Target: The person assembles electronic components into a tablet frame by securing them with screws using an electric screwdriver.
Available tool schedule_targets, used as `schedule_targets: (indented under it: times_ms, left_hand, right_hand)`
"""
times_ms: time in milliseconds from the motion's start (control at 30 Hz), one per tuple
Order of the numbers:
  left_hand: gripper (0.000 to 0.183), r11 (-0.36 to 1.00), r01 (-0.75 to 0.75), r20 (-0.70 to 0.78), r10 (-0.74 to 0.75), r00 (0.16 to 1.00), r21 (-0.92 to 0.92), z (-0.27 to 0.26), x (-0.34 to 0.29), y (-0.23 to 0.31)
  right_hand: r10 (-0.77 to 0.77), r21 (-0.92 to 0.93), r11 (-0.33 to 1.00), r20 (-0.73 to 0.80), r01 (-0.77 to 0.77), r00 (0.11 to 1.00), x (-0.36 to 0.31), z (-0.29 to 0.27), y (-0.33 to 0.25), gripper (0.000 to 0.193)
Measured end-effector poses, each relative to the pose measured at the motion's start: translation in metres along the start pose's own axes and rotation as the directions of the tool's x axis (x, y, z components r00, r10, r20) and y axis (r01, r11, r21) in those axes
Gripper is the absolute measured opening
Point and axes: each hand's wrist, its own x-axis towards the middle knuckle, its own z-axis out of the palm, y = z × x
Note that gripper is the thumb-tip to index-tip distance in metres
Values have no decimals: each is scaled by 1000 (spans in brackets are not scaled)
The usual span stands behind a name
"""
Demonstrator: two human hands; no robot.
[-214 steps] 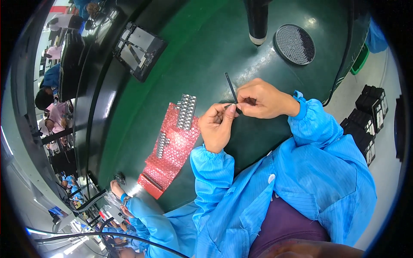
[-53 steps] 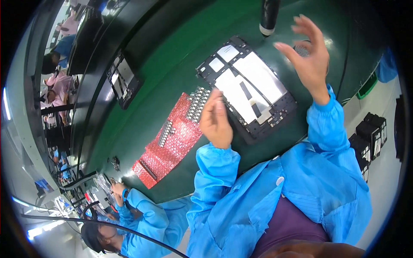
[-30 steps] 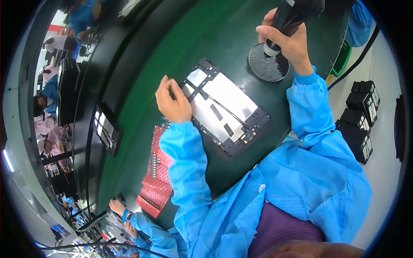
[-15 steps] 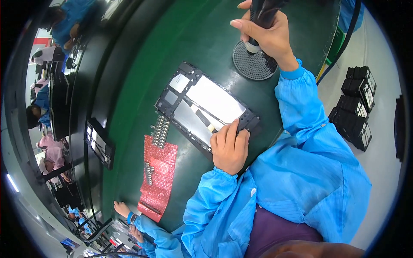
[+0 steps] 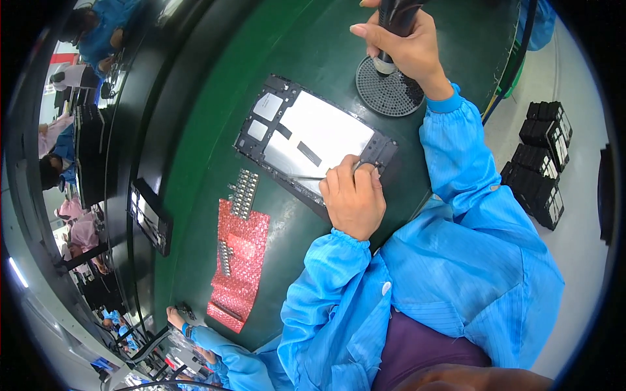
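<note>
My right hand (image 5: 412, 52) is wrapped round a black electric screwdriver (image 5: 399, 18), which points down at a round, grey, perforated screw tray (image 5: 375, 91). Dark screws lie in part of that tray; the bit's tip is hard to see. My left hand (image 5: 354, 201) rests, fingers curled, on the near right end of an opened tablet (image 5: 326, 124) with a black frame and silvery inside. A thin metal tool (image 5: 305, 178), probably tweezers, pokes out from its fingers over the tablet. Most of the tool is hidden by the fingers.
Left of the tablet lies a metal plate of small parts (image 5: 244, 194) beside red bubble wrap (image 5: 238, 267) with another small strip on it. A second device (image 5: 150, 217) stands on the dark rail. Black stacks (image 5: 546, 163) sit at right. A co-worker's hand (image 5: 176, 318) shows lower left.
The tablet has turned and tilted, showing more of its silvery face. My left hand has shifted slightly right, and the thin tool lies at another angle. My right hand stays over the screw tray.
</note>
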Motion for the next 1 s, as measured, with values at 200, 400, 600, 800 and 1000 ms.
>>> schedule_targets:
  times_ms: [200, 400, 600, 800, 1000]
  left_hand:
    - [15, 998, -60, 21, 59, 998, 26, -9, -2, -4]
    - [18, 992, -53, -119, 39, 992, -112, -28, -16, -11]
    - [15, 856, 379, -147, -450, 881, -351, -59, -40, -44]
    - [13, 303, 504, 128, -747, 653, -809, -68, -54, -59]
    - [12, 235, 583, 253, -732, 632, -778, -58, -47, -41]
  right_hand:
    - [331, -140, 924, -176, -356, 927, -4, 3, -10, 33]
    - [338, -133, 924, -157, -359, 928, -4, 2, -7, 30]
    - [362, -134, 915, -141, -380, 921, -5, -1, -7, 29]
    - [164, -326, 912, -271, -251, 949, -2, 9, -20, 29]
    - [47, -323, 941, -167, -99, 985, -3, 4, -15, 28]
